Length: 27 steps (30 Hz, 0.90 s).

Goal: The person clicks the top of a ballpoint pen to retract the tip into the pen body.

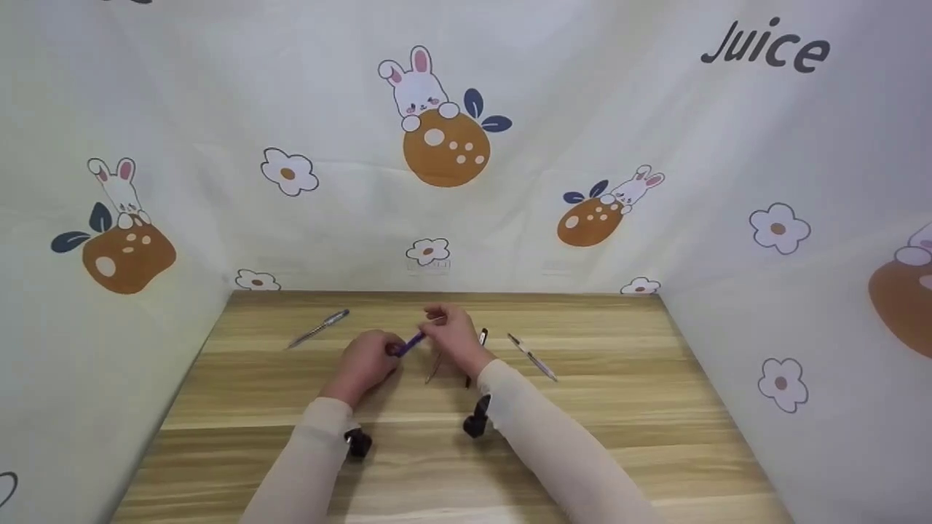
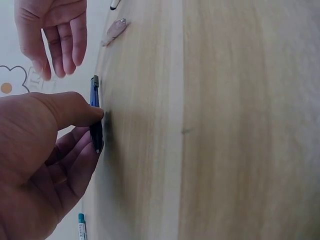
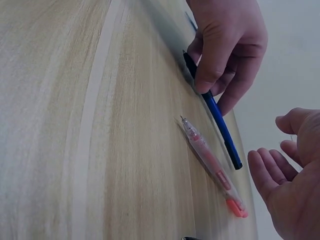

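My left hand point(image 1: 370, 361) pinches a blue pen point(image 3: 218, 117) between thumb and fingers, just above the wooden table. The pen's dark tip points back toward me and its other end points toward my right hand point(image 1: 456, 336). In the right wrist view, the right hand's fingers are spread and loosely bent, apart from the pen, with nothing in them. A clear pen with a pink cap end point(image 3: 212, 167) lies on the table beside the blue pen. From the head view it is partly hidden beneath my right hand.
A clear pen point(image 1: 320, 328) lies at the left on the wooden table point(image 1: 408, 466). To the right are a black pen point(image 1: 483, 337), partly covered by my right wrist, and another slim pen point(image 1: 532, 357). Patterned cloth walls point(image 1: 342, 240) stand at the back and sides.
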Tool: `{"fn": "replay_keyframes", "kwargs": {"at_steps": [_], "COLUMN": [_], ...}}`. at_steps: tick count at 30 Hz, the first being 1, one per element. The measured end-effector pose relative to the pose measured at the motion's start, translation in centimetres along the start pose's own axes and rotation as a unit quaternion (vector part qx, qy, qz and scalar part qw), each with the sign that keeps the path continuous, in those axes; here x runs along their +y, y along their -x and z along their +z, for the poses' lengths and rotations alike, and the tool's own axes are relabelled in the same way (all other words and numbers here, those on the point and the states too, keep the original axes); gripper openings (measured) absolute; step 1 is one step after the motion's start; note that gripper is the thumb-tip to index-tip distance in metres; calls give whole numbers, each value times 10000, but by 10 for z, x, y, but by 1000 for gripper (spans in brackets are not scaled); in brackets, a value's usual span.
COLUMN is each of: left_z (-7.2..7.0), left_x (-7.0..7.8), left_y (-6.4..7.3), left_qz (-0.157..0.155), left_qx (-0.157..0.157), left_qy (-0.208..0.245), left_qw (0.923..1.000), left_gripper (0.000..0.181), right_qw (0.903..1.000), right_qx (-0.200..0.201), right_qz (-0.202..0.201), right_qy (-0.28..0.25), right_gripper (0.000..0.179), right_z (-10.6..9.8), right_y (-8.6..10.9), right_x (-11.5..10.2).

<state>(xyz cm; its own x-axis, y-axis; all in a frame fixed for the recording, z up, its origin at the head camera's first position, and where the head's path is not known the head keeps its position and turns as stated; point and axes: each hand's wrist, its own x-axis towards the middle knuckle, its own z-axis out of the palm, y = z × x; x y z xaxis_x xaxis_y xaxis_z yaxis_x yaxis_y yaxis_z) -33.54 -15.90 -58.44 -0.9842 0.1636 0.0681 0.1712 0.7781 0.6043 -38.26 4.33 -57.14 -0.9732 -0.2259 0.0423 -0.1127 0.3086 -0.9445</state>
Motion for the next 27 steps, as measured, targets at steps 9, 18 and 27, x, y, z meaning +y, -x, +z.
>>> {"fn": "replay_keyframes", "kwargs": {"at_steps": [9,18,27], "left_z": [-12,-20,-26], "left_x": [8,19,29], "left_y": [0,0,2], "left_qz": [213,344,333], "left_qx": [191,320,260], "left_qy": [101,249,610], "left_qw": [9995,9986,9972], "left_gripper": [25,28,32], "right_qw": [9995,9985,9944], "right_qx": [324,512,577], "right_qz": [35,41,62], "right_qy": [-15,-165,-879], "right_gripper": [32,31,31], "right_z": [-8,-17,-19], "right_y": [0,-1,3], "right_x": [-6,-8,-11]}}
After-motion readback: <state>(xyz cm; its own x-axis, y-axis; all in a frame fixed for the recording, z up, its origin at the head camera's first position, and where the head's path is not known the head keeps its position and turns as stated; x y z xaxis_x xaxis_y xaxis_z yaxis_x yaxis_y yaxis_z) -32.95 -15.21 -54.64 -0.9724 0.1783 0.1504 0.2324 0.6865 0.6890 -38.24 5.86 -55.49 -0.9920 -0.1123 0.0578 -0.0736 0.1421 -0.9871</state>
